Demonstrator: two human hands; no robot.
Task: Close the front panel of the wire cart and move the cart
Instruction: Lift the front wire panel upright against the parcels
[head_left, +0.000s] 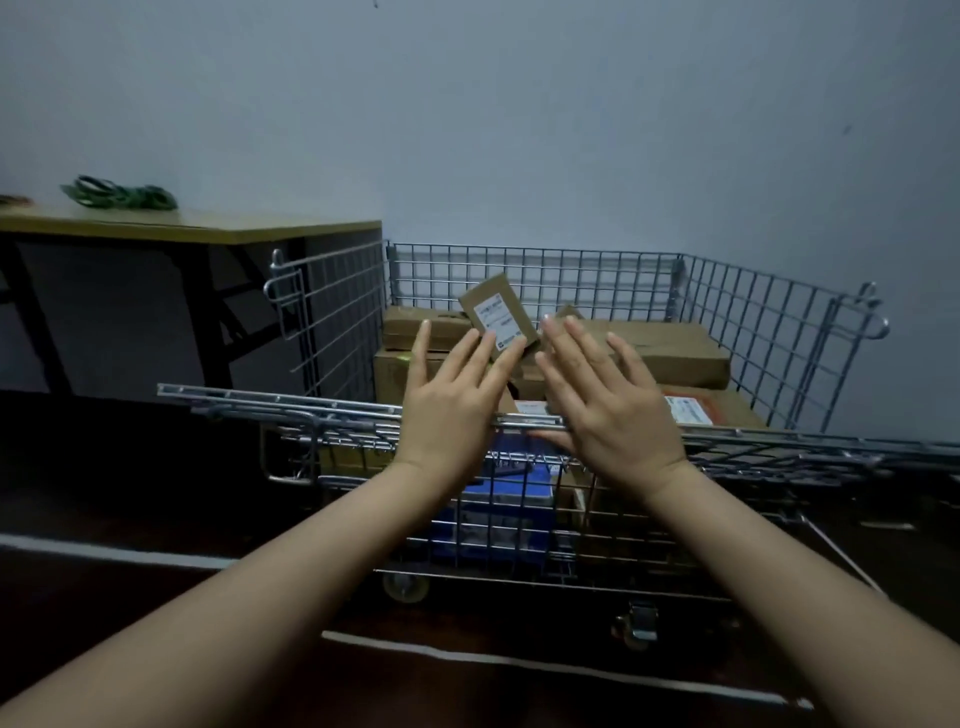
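**Both hands flat above the folded front panel**

Table (208, 228) stands at left, beside the wire cart (571, 270). Front panel (280, 400) is folded down; its top rail runs across the cart's near side. Left hand (452, 400) and right hand (613, 410) hover over the rail centre, fingers spread, gripping nothing. Cardboard boxes (670, 348) fill the cart.

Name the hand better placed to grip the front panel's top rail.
Right. The right hand sits over the front panel's top rail with its thumb apparently under it; the left hand hovers open above.
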